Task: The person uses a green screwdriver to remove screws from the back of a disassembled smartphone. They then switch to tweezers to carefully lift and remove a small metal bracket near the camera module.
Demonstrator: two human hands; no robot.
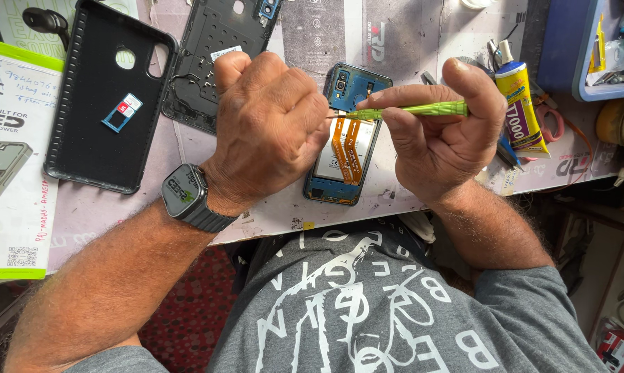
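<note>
At the centre of the frame an opened blue phone [345, 148] lies on the desk [408, 41], its orange ribbon cables exposed. The right hand [446, 131] pinches a green screwdriver [412, 109] in a narrow grip, tip pointing left over the phone. The left hand [267, 131] is curled into a closed fist resting on the phone's left edge; what it holds cannot be told. A black phone case [98, 138] lies at upper left.

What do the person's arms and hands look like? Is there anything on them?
Both arms are bare and hairy, with short grey T-shirt sleeves at the top. The left hand has a square dark smartwatch on a dark grey band at its wrist. The right hand wears nothing: no glove, ring or watch shows.
</note>
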